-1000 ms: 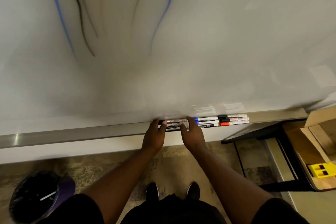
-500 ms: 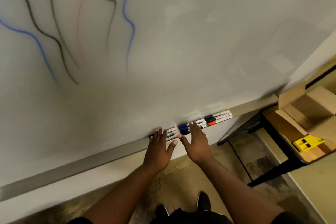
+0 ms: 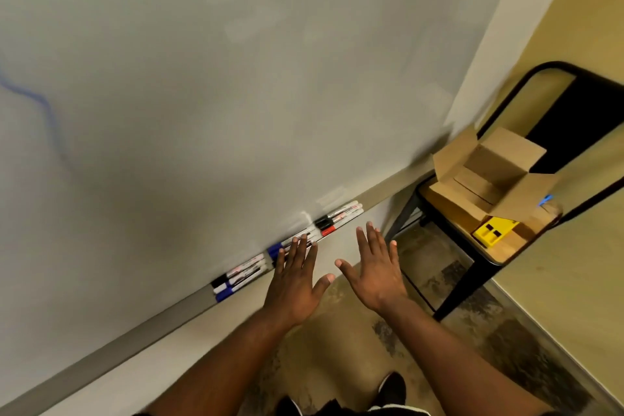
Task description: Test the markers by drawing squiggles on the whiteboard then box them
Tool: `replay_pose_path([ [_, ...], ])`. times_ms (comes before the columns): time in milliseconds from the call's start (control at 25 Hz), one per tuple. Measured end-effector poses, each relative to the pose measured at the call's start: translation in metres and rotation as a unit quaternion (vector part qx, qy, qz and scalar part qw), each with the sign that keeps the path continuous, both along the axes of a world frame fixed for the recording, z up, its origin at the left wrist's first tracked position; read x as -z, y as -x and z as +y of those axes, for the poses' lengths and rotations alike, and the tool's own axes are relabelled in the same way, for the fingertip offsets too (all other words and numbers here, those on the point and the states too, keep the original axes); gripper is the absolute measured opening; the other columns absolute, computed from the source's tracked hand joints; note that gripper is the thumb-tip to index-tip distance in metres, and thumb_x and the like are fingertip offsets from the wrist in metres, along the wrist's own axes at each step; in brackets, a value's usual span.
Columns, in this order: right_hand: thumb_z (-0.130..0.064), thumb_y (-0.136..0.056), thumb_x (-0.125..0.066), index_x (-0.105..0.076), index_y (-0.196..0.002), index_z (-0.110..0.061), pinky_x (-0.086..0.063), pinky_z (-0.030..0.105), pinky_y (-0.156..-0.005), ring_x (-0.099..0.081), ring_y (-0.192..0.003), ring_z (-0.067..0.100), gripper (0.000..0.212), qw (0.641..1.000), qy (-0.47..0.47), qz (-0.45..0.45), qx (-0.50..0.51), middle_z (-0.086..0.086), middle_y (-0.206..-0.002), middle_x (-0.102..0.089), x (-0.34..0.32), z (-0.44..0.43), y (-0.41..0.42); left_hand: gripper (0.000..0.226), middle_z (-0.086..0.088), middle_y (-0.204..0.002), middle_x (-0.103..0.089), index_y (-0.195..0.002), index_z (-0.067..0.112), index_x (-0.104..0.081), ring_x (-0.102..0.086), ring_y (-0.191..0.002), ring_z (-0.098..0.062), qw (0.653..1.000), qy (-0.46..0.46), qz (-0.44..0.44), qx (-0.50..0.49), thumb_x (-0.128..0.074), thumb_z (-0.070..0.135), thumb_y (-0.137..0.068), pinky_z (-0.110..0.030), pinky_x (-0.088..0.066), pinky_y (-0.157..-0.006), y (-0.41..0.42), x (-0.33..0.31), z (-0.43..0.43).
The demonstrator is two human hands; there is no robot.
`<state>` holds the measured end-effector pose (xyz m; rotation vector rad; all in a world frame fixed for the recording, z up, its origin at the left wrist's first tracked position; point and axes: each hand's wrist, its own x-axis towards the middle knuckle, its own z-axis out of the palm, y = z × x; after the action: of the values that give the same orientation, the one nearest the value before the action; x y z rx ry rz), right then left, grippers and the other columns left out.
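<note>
The left hand (image 3: 293, 284) is hovering flat (spread wide, empty), partly covering the markers (image 3: 243, 272). The right hand (image 3: 374, 275) is hovering likewise beside it.

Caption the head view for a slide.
Open left hand over the markers on the whiteboard tray, open right hand beside it, cardboard box on a chair.

I see capped markers (image 3: 339, 213) lying flat in three clusters along the whiteboard (image 3: 236, 78) ledge (image 3: 135, 328). A blue squiggle (image 3: 44, 108) marks the board's left part.
</note>
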<state>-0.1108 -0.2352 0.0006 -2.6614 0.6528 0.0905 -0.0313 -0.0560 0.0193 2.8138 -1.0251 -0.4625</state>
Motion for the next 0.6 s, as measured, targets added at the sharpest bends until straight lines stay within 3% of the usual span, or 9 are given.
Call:
replay_pose_path([
  [360,-0.08,-0.091,-0.009,0.015,-0.157,-0.028,0.011,0.047,-0.123,0.026,-0.149,0.017,0.088,0.998,0.0,-0.011,0.058,-0.003,-0.163,0.025,-0.015,-0.149,0.037,0.077,0.006,-0.156,0.032,-0.153,0.032,0.017,0.036,-0.14,-0.014,0.998,-0.002,0.006,0.057,-0.014,0.071,-0.095,-0.038,0.02,-0.116,0.014,0.004,-0.151],
  [600,-0.068,-0.099,-0.028,-0.008,-0.159,-0.024,-0.005,0.044,-0.125,0.008,-0.153,0.014,0.077,0.983,-0.002,-0.112,0.146,-0.006,-0.167,0.011,-0.021,-0.218,0.059,0.071,0.003,-0.162,0.017,-0.155,0.025,0.009,0.027,-0.145,-0.014,0.985,-0.011,0.021,0.173,-0.017,0.06,-0.1,-0.037,0.018,-0.117,0.014,0.013,-0.234],
])
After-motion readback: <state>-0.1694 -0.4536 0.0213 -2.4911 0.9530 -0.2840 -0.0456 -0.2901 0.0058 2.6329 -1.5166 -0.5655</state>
